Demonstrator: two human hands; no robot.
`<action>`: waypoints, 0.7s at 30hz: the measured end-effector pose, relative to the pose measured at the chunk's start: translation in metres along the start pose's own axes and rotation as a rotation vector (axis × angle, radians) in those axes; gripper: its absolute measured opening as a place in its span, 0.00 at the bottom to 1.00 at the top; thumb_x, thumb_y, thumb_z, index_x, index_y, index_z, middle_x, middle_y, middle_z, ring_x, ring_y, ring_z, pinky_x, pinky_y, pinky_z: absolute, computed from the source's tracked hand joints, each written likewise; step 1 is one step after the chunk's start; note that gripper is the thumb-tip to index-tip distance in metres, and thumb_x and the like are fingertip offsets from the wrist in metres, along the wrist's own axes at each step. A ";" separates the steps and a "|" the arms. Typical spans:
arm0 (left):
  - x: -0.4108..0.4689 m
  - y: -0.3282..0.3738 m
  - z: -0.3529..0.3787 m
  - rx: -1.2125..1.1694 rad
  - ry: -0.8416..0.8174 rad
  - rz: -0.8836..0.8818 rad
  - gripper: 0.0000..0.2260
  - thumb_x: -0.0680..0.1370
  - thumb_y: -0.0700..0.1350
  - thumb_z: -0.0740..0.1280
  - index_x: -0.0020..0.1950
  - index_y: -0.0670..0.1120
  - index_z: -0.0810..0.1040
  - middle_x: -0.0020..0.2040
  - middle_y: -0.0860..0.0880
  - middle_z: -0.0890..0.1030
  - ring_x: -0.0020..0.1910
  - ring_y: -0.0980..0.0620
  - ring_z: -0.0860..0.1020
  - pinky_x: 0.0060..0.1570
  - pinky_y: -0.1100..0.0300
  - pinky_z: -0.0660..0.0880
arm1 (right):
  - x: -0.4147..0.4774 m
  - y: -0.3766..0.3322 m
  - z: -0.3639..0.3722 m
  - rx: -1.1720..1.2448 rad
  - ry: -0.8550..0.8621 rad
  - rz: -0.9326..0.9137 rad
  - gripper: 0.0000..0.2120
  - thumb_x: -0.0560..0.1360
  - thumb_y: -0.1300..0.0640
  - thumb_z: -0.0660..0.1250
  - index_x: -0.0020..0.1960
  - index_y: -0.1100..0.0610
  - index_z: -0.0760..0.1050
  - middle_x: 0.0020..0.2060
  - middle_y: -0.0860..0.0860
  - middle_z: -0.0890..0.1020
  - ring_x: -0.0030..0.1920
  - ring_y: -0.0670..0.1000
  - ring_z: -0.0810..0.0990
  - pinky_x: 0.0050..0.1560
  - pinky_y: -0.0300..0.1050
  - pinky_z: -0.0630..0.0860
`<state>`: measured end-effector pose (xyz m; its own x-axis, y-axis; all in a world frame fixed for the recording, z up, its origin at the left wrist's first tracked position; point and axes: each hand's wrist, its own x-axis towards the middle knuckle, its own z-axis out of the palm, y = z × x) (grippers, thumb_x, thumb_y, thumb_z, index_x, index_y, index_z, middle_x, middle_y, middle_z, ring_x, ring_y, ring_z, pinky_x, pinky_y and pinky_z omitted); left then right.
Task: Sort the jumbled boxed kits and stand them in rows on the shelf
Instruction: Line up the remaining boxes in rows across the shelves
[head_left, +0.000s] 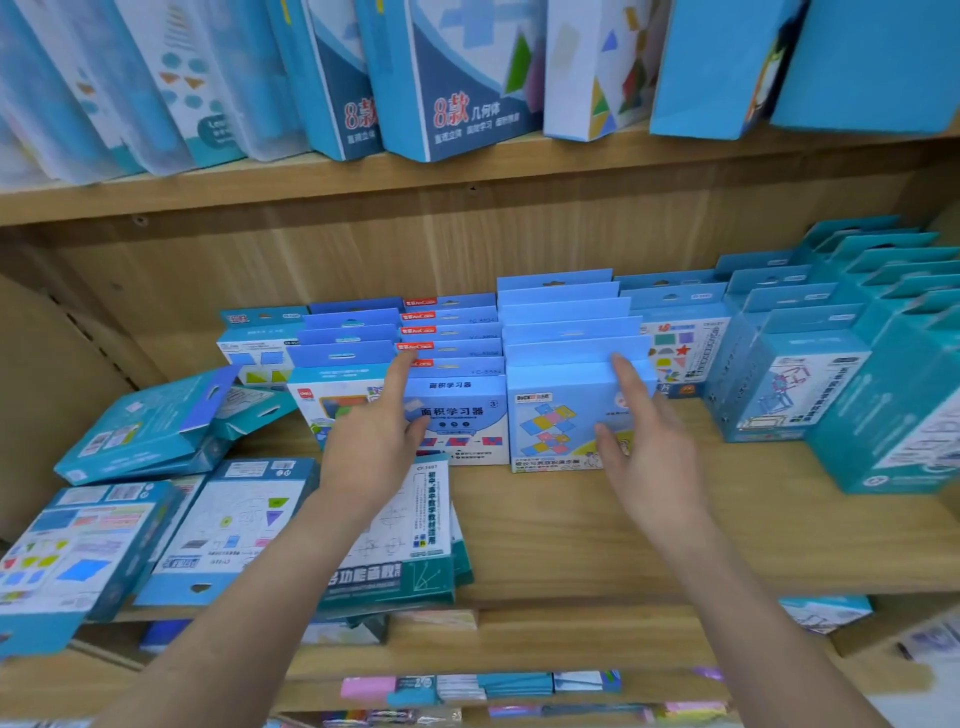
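upper-shelf blue box (467, 78) — 8款 几何体 | front standing kit (467, 400) — 面积学习器, 3 | flat teal box (374, 582): 功能函数

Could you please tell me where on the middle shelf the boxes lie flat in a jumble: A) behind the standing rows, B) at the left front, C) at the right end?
B: the flat boxes lie piled at the left front of the shelf, while the rows further right stand upright.

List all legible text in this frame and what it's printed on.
"8款 几何体": tall blue box, upper shelf.
"面积学习器": front box, red-tabbed row.
"初中·高中数学教材适用": flat white box.
"多功能函数": same box, teal edge.
Rest too blurred to read.
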<state>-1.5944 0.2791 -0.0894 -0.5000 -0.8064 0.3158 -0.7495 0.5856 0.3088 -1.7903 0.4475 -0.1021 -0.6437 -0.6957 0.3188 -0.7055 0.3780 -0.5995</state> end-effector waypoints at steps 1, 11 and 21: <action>-0.001 0.001 -0.001 -0.006 -0.002 -0.006 0.32 0.78 0.51 0.64 0.73 0.59 0.46 0.32 0.48 0.80 0.37 0.42 0.79 0.33 0.51 0.76 | 0.000 0.002 -0.002 -0.001 -0.016 -0.009 0.34 0.76 0.55 0.64 0.75 0.37 0.49 0.54 0.54 0.73 0.42 0.54 0.73 0.40 0.46 0.70; -0.016 -0.007 -0.024 -0.200 0.021 -0.061 0.29 0.76 0.43 0.67 0.73 0.57 0.59 0.44 0.54 0.83 0.43 0.49 0.81 0.41 0.56 0.74 | -0.007 -0.006 -0.017 -0.044 0.303 -0.200 0.30 0.70 0.65 0.67 0.71 0.54 0.66 0.67 0.62 0.68 0.64 0.65 0.66 0.61 0.61 0.67; -0.028 -0.026 -0.042 -0.239 0.025 -0.021 0.14 0.78 0.39 0.64 0.62 0.49 0.77 0.52 0.53 0.82 0.48 0.51 0.80 0.50 0.56 0.76 | -0.032 -0.042 0.012 0.124 0.145 -0.318 0.20 0.71 0.61 0.62 0.63 0.58 0.75 0.60 0.56 0.76 0.60 0.54 0.70 0.62 0.47 0.66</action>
<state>-1.5427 0.2899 -0.0684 -0.4720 -0.8183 0.3280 -0.6342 0.5736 0.5183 -1.7369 0.4464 -0.0960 -0.4401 -0.6690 0.5990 -0.8412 0.0738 -0.5356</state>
